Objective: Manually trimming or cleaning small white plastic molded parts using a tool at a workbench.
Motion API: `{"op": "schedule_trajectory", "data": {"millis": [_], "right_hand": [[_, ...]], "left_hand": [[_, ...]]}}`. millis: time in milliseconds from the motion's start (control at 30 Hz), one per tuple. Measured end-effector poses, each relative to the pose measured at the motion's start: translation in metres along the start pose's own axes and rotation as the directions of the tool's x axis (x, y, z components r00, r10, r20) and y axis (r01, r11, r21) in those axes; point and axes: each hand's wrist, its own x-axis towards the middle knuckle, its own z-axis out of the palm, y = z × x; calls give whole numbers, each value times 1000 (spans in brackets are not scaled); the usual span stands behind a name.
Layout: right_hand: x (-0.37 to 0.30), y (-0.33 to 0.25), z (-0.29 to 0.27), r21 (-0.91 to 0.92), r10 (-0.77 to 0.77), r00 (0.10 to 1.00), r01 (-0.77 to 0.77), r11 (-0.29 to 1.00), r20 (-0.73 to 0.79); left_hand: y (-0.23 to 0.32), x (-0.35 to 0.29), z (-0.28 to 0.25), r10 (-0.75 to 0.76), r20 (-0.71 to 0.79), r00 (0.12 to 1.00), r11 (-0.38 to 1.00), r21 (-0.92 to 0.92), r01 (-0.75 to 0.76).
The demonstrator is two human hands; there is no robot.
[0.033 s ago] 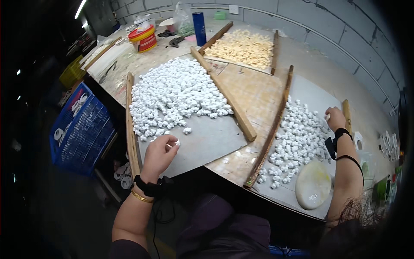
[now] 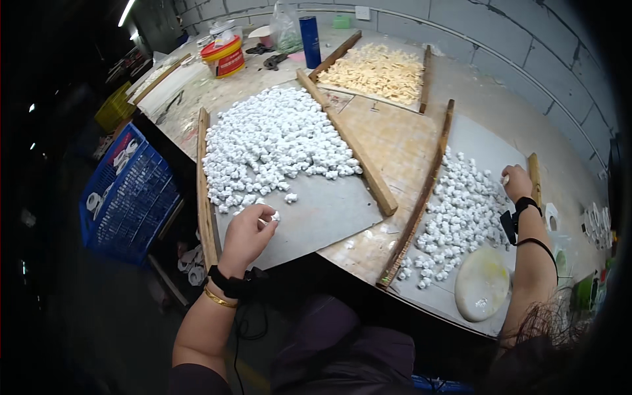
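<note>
My left hand (image 2: 246, 239) is over the bare front part of the left grey board (image 2: 329, 214). Its thumb and fingers pinch a small white knobbly piece (image 2: 275, 216). Behind it spreads a thick heap of like white pieces (image 2: 276, 135). At the far right, my right hand (image 2: 518, 184) is closed, and a bit of a white piece (image 2: 505, 179) shows at its fingertips. Beside that hand, a looser spread of white pieces (image 2: 454, 210) covers the right grey board (image 2: 471, 138). A round pale slab (image 2: 482, 284), yellowish on top and wet-looking, rests near the front edge.
Wooden strips (image 2: 349, 141) border the boards. Cream-coloured pieces (image 2: 375, 74) lie on a board at the back. A red and yellow bucket (image 2: 224, 58) and a blue cylinder (image 2: 309, 42) stand on the far table. Left of the table is a blue plastic crate (image 2: 135, 197).
The whole scene sits slightly further right in the picture. Both hands keep nearly the same pose over the same spots.
</note>
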Motion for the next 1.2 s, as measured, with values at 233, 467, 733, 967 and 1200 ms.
{"op": "schedule_trajectory", "data": {"millis": [233, 467, 733, 967, 1200], "right_hand": [[10, -11, -28, 43, -33, 997, 36, 998, -67], [18, -69, -119, 267, -291, 886, 397, 878, -360], [-95, -167, -242, 573, -405, 805, 593, 566, -434], [-229, -202, -228, 830, -471, 835, 460, 314, -285], [-307, -214, -171, 968, -250, 957, 188, 164, -144]], "left_hand": [[2, 27, 23, 130, -77, 989, 971, 210, -111], [13, 59, 43, 43, 7, 999, 866, 498, -40], [17, 29, 24, -151, 73, 986, 818, -550, 166], [68, -57, 20, 35, 402, 915, 161, -906, 391], [94, -104, 64, 176, 604, 777, -132, -768, 627]]}}
